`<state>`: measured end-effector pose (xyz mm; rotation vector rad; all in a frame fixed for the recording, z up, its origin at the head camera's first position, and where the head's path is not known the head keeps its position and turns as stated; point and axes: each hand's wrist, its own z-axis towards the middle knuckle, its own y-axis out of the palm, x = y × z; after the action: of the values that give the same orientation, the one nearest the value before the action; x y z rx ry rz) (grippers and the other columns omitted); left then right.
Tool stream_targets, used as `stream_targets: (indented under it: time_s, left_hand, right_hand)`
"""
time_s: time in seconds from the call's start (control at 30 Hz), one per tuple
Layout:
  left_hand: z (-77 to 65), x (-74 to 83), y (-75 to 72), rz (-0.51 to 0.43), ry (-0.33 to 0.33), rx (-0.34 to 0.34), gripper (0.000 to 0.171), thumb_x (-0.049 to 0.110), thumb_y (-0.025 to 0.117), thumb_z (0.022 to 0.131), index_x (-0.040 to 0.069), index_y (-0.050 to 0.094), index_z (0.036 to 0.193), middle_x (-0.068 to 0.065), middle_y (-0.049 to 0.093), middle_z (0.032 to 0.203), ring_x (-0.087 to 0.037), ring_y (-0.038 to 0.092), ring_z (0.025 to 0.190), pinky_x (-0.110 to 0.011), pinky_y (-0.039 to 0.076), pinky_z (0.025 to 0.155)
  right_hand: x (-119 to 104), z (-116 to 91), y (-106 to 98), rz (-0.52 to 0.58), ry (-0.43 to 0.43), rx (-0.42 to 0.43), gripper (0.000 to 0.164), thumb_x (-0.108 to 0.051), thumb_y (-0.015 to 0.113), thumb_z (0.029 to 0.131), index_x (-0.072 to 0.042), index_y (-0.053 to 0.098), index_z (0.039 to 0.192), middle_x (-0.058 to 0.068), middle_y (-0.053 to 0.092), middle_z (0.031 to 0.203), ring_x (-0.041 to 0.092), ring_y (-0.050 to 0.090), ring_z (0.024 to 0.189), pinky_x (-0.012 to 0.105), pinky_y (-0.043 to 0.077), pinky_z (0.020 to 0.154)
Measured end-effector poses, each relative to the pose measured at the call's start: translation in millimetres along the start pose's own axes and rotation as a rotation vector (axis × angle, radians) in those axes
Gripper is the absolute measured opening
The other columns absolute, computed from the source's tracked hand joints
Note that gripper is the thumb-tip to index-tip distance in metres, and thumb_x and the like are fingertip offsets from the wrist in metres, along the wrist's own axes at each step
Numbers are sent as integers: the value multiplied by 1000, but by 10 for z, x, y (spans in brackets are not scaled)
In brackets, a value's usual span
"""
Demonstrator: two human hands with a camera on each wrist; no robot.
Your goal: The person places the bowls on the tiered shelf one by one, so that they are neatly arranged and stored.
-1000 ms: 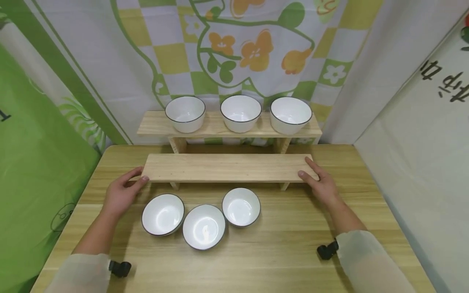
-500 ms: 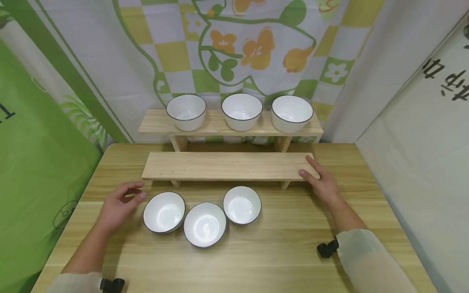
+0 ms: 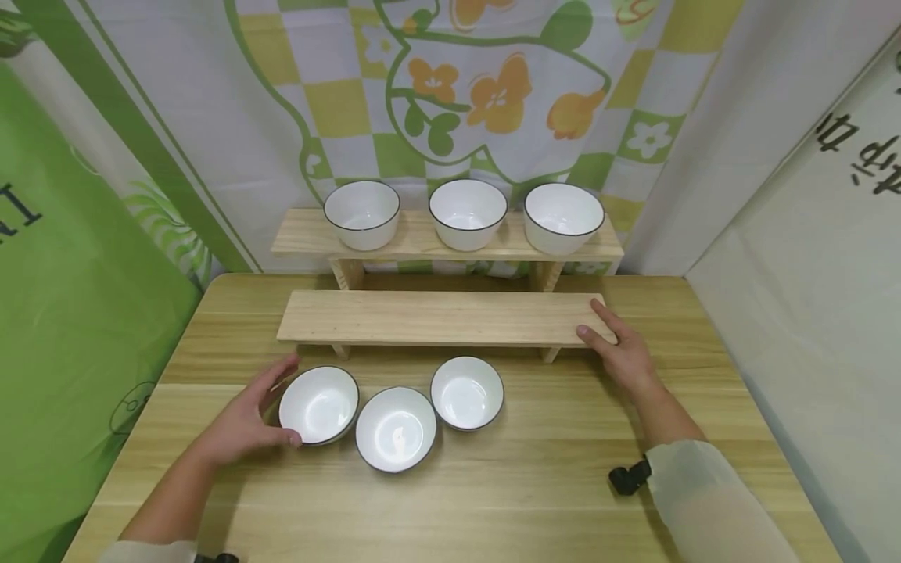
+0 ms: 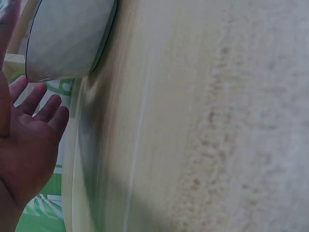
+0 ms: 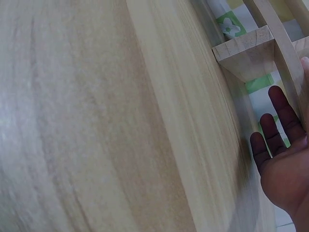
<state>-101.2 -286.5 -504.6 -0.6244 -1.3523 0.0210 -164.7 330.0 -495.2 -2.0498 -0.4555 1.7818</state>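
Note:
My left hand (image 3: 242, 426) reaches round the left side of a white bowl (image 3: 319, 404) with a dark rim, its thumb at the near rim and its fingers spread along the far left. The left wrist view has the bowl (image 4: 70, 41) just beyond the outstretched fingers. At the right end of the lower wooden shelf (image 3: 443, 318), my right hand (image 3: 626, 360) holds the board, thumb and index finger over its top. Seen from the right wrist, the other fingers (image 5: 273, 135) extend below the board's edge.
Two more white bowls, the middle bowl (image 3: 396, 430) and the right bowl (image 3: 467, 393), stand close by on the table (image 3: 549, 485). Behind, the upper shelf (image 3: 415, 237) carries three similar bowls. Patterned cloth (image 3: 352, 109) hangs at the back.
My left hand has left the lower shelf's left end and come down and to the right, round the left bowl. The right hand stays on the shelf.

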Motion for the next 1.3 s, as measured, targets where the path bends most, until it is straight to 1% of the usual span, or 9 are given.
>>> stream_targets:
  time_s: [0.1, 0.17, 0.23, 0.33, 0.6, 0.77, 1.07, 1.17, 1.3]
  left_hand:
    - [-1, -18, 36, 65, 7, -33, 129, 4, 101, 59, 5, 24, 164, -26, 33, 161, -35, 31, 147, -5, 19, 113]
    - [-1, -23, 62, 103, 0, -45, 135, 9, 103, 56, 8, 23, 165, -24, 35, 160, -42, 32, 145, -4, 19, 108]
    - [-1, -20, 86, 112, -8, -53, 140, 11, 104, 54, 9, 21, 166, -25, 33, 161, -48, 30, 143, -4, 19, 106]
    - [0, -8, 121, 118, -24, -55, 144, 15, 105, 53, 10, 17, 167, -27, 32, 161, -52, 32, 142, -3, 20, 105]
    - [24, 5, 176, 170, -68, -32, 141, 32, 106, 55, 14, 21, 166, -23, 39, 158, -43, 43, 139, -8, 26, 106]
    - [16, 9, 180, 235, -62, -3, 137, 38, 105, 56, 15, 26, 165, -21, 44, 154, -39, 48, 135, -11, 30, 105]
    - [30, 52, 232, 242, -43, 57, 128, 36, 106, 55, 9, 37, 160, -20, 52, 148, -37, 56, 127, -19, 41, 104]
    - [42, 59, 227, 253, -42, 77, 126, 35, 106, 54, 10, 40, 158, -18, 55, 146, -36, 58, 125, -22, 44, 102]
    - [69, 93, 184, 254, -51, 97, 125, 34, 107, 53, 11, 42, 157, -16, 56, 146, -34, 59, 123, -19, 44, 100]
  right_hand:
    - [0, 1, -1, 9, 1, 0, 82, -56, 67, 98, -31, 28, 165, 16, 15, 171, 43, 11, 156, 64, 14, 125]
    - [-2, 0, -1, 17, 3, -2, 82, -55, 67, 98, -31, 28, 165, 16, 14, 171, 43, 10, 156, 64, 13, 125]
    - [-5, -2, -1, 27, 8, -3, 82, -55, 68, 98, -31, 27, 165, 15, 13, 171, 43, 9, 157, 64, 13, 125]
    - [-8, -3, 2, 45, 17, -3, 82, -54, 68, 98, -32, 28, 165, 14, 13, 172, 43, 9, 157, 63, 12, 125]
    - [-5, 4, 7, 62, 23, 0, 82, -53, 70, 97, -32, 28, 165, 13, 13, 172, 42, 8, 157, 63, 12, 125]
    - [-7, 6, 15, 65, 13, 3, 82, -52, 70, 98, -30, 29, 165, 14, 14, 171, 42, 9, 157, 63, 12, 125]
    - [7, 2, 22, 53, 13, 14, 81, -54, 70, 97, -30, 31, 164, 15, 14, 171, 43, 9, 157, 64, 12, 125]
    - [14, 8, 23, 53, 10, 13, 81, -53, 70, 97, -30, 31, 164, 15, 15, 171, 42, 10, 157, 63, 12, 125]
    - [16, 11, 21, 70, 9, 9, 82, -52, 70, 97, -30, 31, 165, 14, 14, 171, 42, 8, 157, 63, 11, 126]
